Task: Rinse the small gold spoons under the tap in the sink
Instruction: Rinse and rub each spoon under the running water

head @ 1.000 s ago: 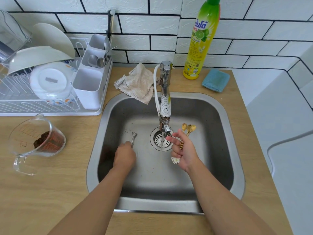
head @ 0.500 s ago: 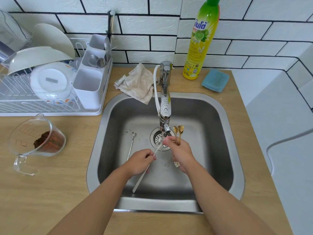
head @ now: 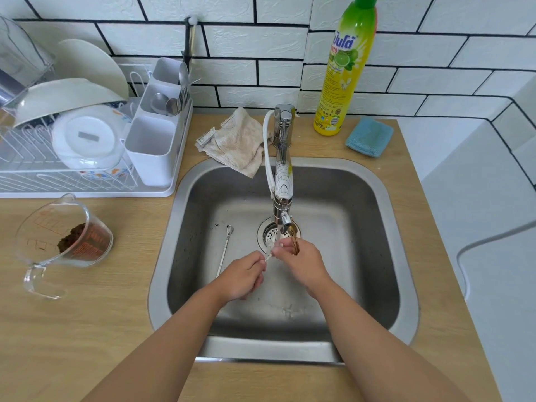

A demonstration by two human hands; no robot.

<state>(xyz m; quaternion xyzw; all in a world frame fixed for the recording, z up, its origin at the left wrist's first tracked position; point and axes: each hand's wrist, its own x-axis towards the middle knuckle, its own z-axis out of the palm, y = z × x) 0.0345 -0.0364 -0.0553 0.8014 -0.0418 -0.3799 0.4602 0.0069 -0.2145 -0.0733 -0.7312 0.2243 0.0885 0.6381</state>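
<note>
Hands meet under the tap: right hand grips gold spoons, bowls pointing away toward the spout. Left hand pinches a thin white stick, angled up-right.

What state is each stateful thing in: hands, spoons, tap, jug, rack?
gold spoons: held under spout, blurred
right hand: grips gold spoons
left hand: pinches white stick
tap: flow unclear
steel spoon: lying on sink floor
measuring jug: holds brown grounds
dish rack: loaded
</note>
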